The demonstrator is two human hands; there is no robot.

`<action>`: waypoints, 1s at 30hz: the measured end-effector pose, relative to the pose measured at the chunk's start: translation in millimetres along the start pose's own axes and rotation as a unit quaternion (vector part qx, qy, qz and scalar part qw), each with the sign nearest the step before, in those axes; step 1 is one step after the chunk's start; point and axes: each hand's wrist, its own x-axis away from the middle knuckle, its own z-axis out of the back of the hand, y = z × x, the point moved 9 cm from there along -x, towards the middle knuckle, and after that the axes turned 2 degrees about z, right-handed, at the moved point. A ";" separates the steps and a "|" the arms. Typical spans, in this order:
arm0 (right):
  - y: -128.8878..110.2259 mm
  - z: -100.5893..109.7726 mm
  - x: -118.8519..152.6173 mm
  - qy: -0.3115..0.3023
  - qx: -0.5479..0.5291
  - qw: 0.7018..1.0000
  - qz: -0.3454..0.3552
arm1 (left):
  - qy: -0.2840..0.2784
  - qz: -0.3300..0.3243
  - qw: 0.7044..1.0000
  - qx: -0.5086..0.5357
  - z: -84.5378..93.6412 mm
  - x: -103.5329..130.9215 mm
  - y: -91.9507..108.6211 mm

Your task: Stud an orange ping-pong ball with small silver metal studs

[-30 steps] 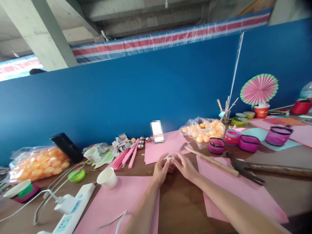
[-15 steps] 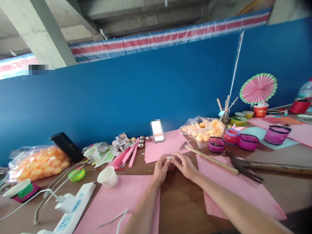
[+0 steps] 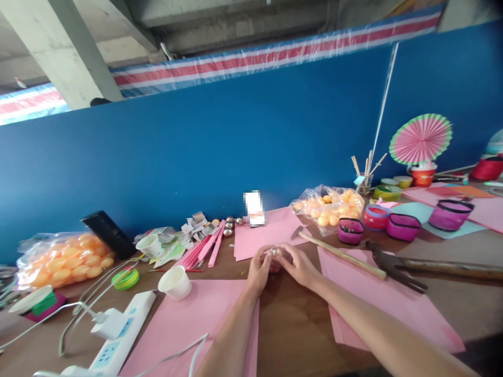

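Between my fingertips is a small shiny silver ball (image 3: 275, 252), held above the brown table. My left hand (image 3: 258, 269) pinches it from the left, thumb and fingers curled around it. From the other side, the thumb and fingers of my right hand (image 3: 299, 265) close on the same ball. Its underside is hidden by the fingers. Several similar silver balls (image 3: 228, 229) lie farther back, left of a pink sheet (image 3: 271, 230). A small hammer with a pale wooden handle (image 3: 346, 255) rests just right of my right hand.
A paper cup (image 3: 175, 283) and power strip (image 3: 126, 327) with cables are at left. Pink paper strips (image 3: 206, 248) lie behind. A claw hammer (image 3: 396, 267), purple containers (image 3: 403, 228) and a bag of orange balls (image 3: 328, 207) occupy the right. A blue partition (image 3: 196, 152) bounds the back.
The view has shifted slightly. Both hands stay together on the silver ball, which appears turned a little and shows more between the fingertips.
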 end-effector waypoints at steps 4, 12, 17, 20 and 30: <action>0.1 -0.8 0.0 -0.005 -0.004 1.000 0.002 | 0.002 -0.002 1.000 0.004 0.2 0.7 0.7; -0.8 -0.8 -0.2 -0.010 -0.007 1.000 0.001 | 0.002 0.011 1.000 0.001 -0.5 1.9 2.5; -1.3 -0.3 -0.4 -0.007 -0.007 1.000 0.000 | 0.001 0.008 1.000 0.000 -1.5 2.8 4.8; -1.6 -0.3 -0.4 -0.009 -0.009 1.000 -0.001 | 0.008 0.006 1.000 0.001 -0.3 2.5 4.5; -0.4 -0.5 0.2 -0.011 -0.010 1.000 0.000 | 0.006 0.006 1.000 0.001 0.6 1.6 1.0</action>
